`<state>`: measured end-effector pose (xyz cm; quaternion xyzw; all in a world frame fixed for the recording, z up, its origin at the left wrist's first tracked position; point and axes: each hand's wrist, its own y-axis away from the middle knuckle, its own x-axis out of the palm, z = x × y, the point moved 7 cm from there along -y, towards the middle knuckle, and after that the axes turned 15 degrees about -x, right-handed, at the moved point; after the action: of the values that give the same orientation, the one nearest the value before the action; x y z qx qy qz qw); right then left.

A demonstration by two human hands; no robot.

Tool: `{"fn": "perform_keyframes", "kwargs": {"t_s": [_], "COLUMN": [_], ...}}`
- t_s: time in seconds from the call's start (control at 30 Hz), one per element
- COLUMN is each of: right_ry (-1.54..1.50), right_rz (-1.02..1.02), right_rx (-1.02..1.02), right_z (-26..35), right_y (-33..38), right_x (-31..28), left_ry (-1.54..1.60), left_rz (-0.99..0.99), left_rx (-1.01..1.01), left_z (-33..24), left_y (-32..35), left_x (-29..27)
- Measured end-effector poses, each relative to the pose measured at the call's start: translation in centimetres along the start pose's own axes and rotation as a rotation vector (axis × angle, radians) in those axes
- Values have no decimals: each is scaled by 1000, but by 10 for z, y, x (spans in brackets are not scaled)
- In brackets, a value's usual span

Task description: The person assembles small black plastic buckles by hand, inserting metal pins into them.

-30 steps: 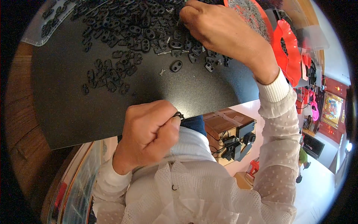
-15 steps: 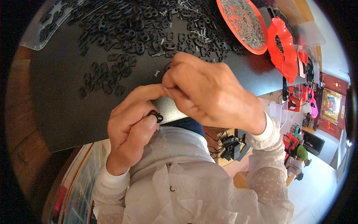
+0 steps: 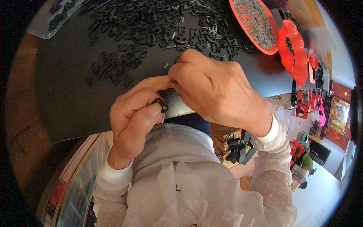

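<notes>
My left hand point(image 3: 132, 117) is closed, pinching a small black two-hole cord lock piece point(image 3: 163, 105) between thumb and bent fingers. Its index finger reaches out to the fingertips of my right hand point(image 3: 221, 90). Those right fingers are curled into a pinch, and whatever they hold is hidden behind the knuckles. Just beyond the meeting fingertips, a small silver spring point(image 3: 166, 66) lies on the black tabletop point(image 3: 72, 102). A smaller group of black pieces point(image 3: 113, 68) rests left of it. Farther back spreads a heap of black cord lock parts point(image 3: 147, 26) with several springs among them.
At the far right stands an orange-red plate point(image 3: 270, 50) full of silver springs. Beside it is a red wavy-rimmed dish point(image 3: 299, 70) with dark contents. A clear plastic tray point(image 3: 46, 34) with black pieces sits far left. The table's near edge runs below my hands. People sit in the right background.
The view has shifted slightly, so the table items appear farther right and higher. My hands keep nearly the same pose; the cord lock piece in my left hand appears tilted a little differently.
</notes>
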<state>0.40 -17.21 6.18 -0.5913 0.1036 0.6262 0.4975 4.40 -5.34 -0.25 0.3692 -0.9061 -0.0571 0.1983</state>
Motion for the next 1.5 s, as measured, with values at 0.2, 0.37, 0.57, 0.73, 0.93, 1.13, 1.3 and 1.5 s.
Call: {"fn": "perform_keyframes", "kwargs": {"t_s": [0.2,0.37,0.57,0.73,0.93,1.13,1.3,1.5], "right_ry": [97,134,61,-59,-292,-458,-717,-841], "right_rz": [146,41,23,-7,-109,-157,-254,-234], "right_rx": [-66,-215,-124,-52,75,209,416,577], "right_z": [5,6,-1,-10,-10,-14,-14,-16], "right_y": [-3,0,0,6,4,8,16,21], "right_x": [2,0,2,3,-2,6,10,13], "left_ry": [-57,-13,-38,-7,-147,-154,-170,-255], "left_rz": [-20,-54,-28,26,39,9,-7,-12], "left_rx": [-55,-133,-105,0,49,76,152,311], "left_z": [8,5,3,-2,0,-1,-4,-12], "left_y": [0,-1,-3,-3,-4,-1,-1,1], "left_x": [-6,-2,-1,1,2,3,4,4]}}
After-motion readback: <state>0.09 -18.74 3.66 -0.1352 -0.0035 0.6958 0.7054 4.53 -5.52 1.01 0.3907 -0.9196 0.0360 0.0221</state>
